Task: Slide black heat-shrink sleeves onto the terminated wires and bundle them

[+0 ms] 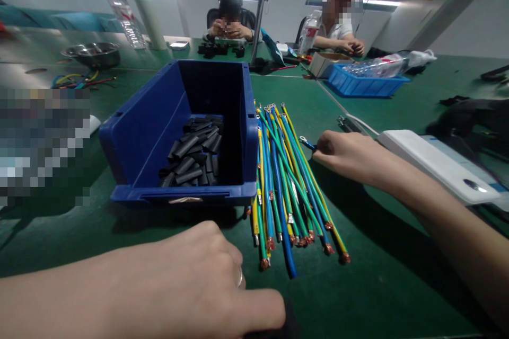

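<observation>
Right hand (342, 154) pinching blue lugged wire (307, 143) beside wire bundle (286, 190); left hand (199, 280) loosely curled, empty; sleeves in blue bin (196, 153) untouched, apparently none fitted.

Both forearms bare; a ring on the left hand (191, 280).

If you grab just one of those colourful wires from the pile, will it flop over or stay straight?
Probably it bends a little but mostly holds its shape: the blue, green and yellow insulated wires lie almost straight on the green table. They look thin, so likely light. The right hand pinches one by its metal end.
</observation>
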Action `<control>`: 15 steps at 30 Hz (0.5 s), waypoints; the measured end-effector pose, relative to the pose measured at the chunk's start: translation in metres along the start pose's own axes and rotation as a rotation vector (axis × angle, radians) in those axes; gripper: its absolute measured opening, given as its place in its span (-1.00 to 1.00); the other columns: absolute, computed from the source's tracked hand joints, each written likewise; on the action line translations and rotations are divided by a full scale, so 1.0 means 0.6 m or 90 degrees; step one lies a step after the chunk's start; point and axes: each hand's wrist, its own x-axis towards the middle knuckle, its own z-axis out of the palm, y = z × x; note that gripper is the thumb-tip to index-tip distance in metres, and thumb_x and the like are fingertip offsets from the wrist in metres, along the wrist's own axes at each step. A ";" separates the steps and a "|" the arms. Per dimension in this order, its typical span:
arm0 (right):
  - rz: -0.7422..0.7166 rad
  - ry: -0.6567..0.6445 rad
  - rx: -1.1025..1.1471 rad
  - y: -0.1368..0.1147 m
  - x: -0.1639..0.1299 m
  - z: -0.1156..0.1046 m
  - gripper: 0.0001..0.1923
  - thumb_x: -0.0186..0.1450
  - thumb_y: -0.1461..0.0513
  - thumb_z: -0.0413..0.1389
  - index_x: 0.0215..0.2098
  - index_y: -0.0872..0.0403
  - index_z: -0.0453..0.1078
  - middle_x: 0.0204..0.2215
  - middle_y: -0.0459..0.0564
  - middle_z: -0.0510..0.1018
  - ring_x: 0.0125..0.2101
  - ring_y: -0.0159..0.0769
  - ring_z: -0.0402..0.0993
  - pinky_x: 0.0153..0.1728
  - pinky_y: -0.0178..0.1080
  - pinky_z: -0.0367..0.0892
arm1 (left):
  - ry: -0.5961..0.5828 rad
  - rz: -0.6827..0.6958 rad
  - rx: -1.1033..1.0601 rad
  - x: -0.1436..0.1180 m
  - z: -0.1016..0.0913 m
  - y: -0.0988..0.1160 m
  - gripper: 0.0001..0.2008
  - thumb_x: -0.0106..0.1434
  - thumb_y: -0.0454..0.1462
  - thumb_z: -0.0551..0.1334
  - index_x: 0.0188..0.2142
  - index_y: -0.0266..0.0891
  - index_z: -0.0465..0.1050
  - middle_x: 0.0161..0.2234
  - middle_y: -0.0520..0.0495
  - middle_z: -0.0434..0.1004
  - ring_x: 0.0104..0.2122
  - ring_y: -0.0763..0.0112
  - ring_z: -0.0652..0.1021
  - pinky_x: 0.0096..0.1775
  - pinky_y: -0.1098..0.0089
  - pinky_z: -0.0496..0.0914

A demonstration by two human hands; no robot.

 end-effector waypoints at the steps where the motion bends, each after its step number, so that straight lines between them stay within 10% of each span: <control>1: 0.002 -0.002 0.000 0.001 0.001 0.001 -0.68 0.27 0.05 -0.01 -0.27 0.08 0.44 -0.36 0.10 0.59 -0.40 -0.14 0.46 -0.44 -0.22 0.20 | -0.007 0.012 -0.006 0.000 -0.002 -0.001 -0.65 0.16 -0.33 0.31 -0.11 -0.05 0.25 -0.53 0.17 0.50 -0.57 0.37 0.47 -0.50 0.35 0.24; 15: -0.007 0.022 -0.007 0.000 0.000 0.008 -0.67 0.29 0.05 -0.05 -0.26 0.09 0.42 -0.33 0.12 0.59 -0.37 -0.11 0.46 -0.40 -0.19 0.21 | -0.033 -0.012 -0.010 0.010 -0.016 0.012 -0.91 0.39 -0.21 0.19 -0.23 -0.12 0.29 -0.51 0.15 0.53 -0.54 0.40 0.52 -0.40 0.37 0.35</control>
